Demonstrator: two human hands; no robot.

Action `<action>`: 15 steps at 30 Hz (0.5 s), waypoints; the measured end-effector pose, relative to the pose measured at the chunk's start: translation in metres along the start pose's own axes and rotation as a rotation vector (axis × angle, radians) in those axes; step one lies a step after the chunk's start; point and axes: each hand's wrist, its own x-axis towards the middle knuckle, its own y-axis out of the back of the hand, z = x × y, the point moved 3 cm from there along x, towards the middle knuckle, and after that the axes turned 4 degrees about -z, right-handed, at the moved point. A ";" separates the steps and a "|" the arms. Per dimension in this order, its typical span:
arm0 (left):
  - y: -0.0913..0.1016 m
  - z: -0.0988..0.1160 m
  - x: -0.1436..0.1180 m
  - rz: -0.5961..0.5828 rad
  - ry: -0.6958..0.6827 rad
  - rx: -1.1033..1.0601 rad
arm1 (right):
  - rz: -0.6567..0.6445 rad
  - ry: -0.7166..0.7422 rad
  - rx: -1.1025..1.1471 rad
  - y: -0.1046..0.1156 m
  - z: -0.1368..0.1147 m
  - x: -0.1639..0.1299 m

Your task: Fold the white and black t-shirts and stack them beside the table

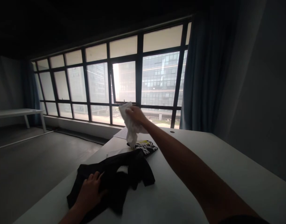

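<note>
While left hand [90, 191] presses black garment [124, 174] (fingers flat, together), right hand [135, 114] clamps white cloth [130, 126].

White cloth [130, 124]: thin, crumpled, hanging limp just above centre of the frame, its lower end dangling over the table. Black garment [124, 174]: dark fabric, lying rumpled and loosely spread on the white tabletop at lower centre-left, one sleeve-like flap trailing toward the right, a pale gap showing through its middle.
</note>
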 end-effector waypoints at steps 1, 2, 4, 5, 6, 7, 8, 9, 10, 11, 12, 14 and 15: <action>0.000 0.009 0.001 0.029 0.034 0.044 | -0.084 -0.002 -0.027 -0.024 0.001 -0.009; 0.001 0.017 0.002 0.042 0.061 0.071 | -0.190 -0.037 -0.052 -0.048 0.004 -0.019; 0.002 0.031 0.008 0.023 0.081 0.071 | -0.280 -0.068 -0.104 -0.079 0.009 -0.034; 0.004 0.036 0.013 0.006 0.089 0.057 | -0.293 -0.083 -0.125 -0.085 0.011 -0.036; 0.005 0.041 0.018 -0.010 0.103 0.042 | -0.270 -0.085 -0.156 -0.085 0.010 -0.034; 0.007 0.045 0.023 -0.024 0.121 0.027 | -0.214 -0.075 -0.204 -0.077 0.009 -0.029; 0.008 0.048 0.030 -0.033 0.144 0.008 | -0.136 -0.064 -0.269 -0.063 0.007 -0.021; 0.009 0.052 0.036 -0.040 0.167 -0.015 | -0.029 -0.039 -0.361 -0.045 0.003 -0.012; 0.010 0.055 0.043 -0.044 0.187 -0.039 | 0.088 -0.013 -0.467 -0.025 0.000 -0.004; 0.011 0.058 0.050 -0.049 0.204 -0.063 | 0.167 -0.036 -0.549 -0.007 -0.001 0.003; 0.011 0.060 0.058 -0.057 0.217 -0.084 | 0.185 -0.057 -0.611 0.009 0.000 0.007; 0.009 0.064 0.072 -0.087 0.229 -0.113 | 0.113 -0.105 -0.679 0.026 0.005 0.009; 0.008 0.066 0.078 -0.106 0.231 -0.124 | 0.078 -0.143 -0.668 0.029 0.008 0.006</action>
